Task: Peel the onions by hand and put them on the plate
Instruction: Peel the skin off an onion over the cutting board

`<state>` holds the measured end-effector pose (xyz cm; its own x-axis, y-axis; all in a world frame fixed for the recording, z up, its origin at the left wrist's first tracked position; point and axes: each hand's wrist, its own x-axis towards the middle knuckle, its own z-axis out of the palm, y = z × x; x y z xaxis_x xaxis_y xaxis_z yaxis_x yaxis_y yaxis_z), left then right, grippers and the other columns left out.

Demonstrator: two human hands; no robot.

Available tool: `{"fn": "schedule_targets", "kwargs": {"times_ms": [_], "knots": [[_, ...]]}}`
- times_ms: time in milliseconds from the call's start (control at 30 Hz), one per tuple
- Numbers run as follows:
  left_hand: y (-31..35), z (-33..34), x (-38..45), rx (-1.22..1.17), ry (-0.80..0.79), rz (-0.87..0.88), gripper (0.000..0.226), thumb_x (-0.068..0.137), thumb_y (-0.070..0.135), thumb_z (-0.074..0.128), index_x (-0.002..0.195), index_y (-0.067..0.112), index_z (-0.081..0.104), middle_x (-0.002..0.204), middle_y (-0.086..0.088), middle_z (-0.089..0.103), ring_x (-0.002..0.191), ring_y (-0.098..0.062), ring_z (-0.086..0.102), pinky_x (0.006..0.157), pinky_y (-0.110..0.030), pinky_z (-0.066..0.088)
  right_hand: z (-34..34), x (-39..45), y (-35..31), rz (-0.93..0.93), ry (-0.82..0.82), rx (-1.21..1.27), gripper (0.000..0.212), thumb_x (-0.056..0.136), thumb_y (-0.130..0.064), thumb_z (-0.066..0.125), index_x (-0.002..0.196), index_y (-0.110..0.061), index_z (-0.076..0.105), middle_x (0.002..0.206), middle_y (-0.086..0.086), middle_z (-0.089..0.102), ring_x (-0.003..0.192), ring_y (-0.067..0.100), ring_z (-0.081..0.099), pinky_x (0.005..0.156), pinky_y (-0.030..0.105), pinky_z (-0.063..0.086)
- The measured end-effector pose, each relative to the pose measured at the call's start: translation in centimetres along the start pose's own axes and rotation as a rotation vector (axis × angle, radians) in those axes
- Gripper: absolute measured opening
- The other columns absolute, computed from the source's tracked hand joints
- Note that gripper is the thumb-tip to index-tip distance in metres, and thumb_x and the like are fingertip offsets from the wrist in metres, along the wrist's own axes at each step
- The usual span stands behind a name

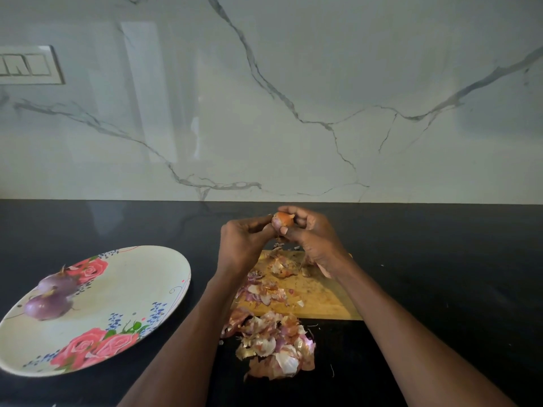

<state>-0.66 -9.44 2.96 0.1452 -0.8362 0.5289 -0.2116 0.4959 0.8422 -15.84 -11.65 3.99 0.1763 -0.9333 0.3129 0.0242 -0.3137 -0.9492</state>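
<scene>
A small onion [282, 220] with orange-brown skin is held up above the far end of the wooden cutting board [317, 301]. My left hand [244, 245] grips it from the left, and my right hand [311, 233] curls round it from the right and above. Two peeled purple onions [57, 282] [47, 306] lie on the left part of a cream plate with red roses [123, 289], left of the board.
Onion skins [273, 345] lie heaped on the black counter at the board's near edge, with more scattered on the board. A marble wall stands behind the counter, with a switch panel [29, 65] at upper left.
</scene>
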Motion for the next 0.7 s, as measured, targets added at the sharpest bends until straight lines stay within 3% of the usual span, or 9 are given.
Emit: {"fn": "schedule_targets", "kwargs": {"times_ms": [100, 300, 400, 500, 600, 700], "knots": [[-0.1, 0.1, -0.2, 0.058, 0.032, 0.058, 0.022, 0.088, 0.016, 0.076, 0.11, 0.01, 0.076, 0.091, 0.004, 0.078, 0.083, -0.005, 0.074, 0.071, -0.018, 0.057, 0.1, 0.0, 0.1, 0.0, -0.002, 0.001, 0.036, 0.091, -0.008, 0.074, 0.126, -0.012, 0.067, 0.111, 0.007, 0.075, 0.101, 0.017, 0.071, 0.076, 0.022, 0.056], [-0.3, 0.1, -0.4, 0.075, 0.061, 0.088, 0.021, 0.088, 0.019, 0.076, 0.108, 0.012, 0.077, 0.084, 0.011, 0.077, 0.08, -0.01, 0.075, 0.073, -0.033, 0.062, 0.0, -0.3, -0.1, -0.007, -0.026, 0.017, 0.036, 0.09, -0.008, 0.073, 0.125, -0.009, 0.066, 0.112, 0.008, 0.075, 0.098, 0.015, 0.07, 0.074, 0.021, 0.055], [-0.3, 0.3, -0.4, 0.067, 0.068, 0.078, 0.013, 0.089, 0.018, 0.076, 0.099, 0.026, 0.078, 0.078, 0.008, 0.077, 0.076, -0.023, 0.075, 0.07, -0.044, 0.062, -0.1, -0.2, 0.1, 0.005, -0.042, 0.031, 0.035, 0.091, -0.007, 0.073, 0.124, -0.01, 0.066, 0.114, 0.008, 0.074, 0.102, 0.018, 0.07, 0.078, 0.026, 0.057], [-0.4, 0.0, 0.0, 0.083, 0.128, 0.056, 0.032, 0.088, 0.008, 0.071, 0.081, 0.039, 0.074, 0.074, 0.002, 0.076, 0.071, -0.029, 0.073, 0.068, -0.051, 0.061, 0.1, -0.3, 0.3, 0.021, -0.09, -0.004, 0.035, 0.092, -0.001, 0.07, 0.123, -0.016, 0.066, 0.118, 0.005, 0.073, 0.11, 0.019, 0.068, 0.084, 0.028, 0.056], [-0.5, -0.4, 0.5, 0.006, 0.079, -0.008, 0.029, 0.089, 0.002, 0.068, 0.086, 0.029, 0.077, 0.079, 0.002, 0.078, 0.075, -0.02, 0.076, 0.076, -0.044, 0.063, 0.0, -0.3, 0.1, 0.038, -0.081, 0.012, 0.034, 0.091, 0.001, 0.069, 0.121, -0.015, 0.066, 0.118, 0.005, 0.073, 0.103, 0.016, 0.068, 0.071, 0.022, 0.054], [-0.6, -0.5, 0.7, -0.12, -0.043, -0.049, 0.018, 0.091, 0.004, 0.068, 0.099, 0.016, 0.078, 0.09, -0.005, 0.079, 0.085, -0.023, 0.076, 0.082, -0.04, 0.062, -0.4, 0.0, -0.1, 0.059, -0.038, 0.059, 0.03, 0.091, 0.002, 0.069, 0.117, -0.013, 0.066, 0.113, 0.008, 0.075, 0.097, 0.018, 0.069, 0.064, 0.024, 0.056]]}}
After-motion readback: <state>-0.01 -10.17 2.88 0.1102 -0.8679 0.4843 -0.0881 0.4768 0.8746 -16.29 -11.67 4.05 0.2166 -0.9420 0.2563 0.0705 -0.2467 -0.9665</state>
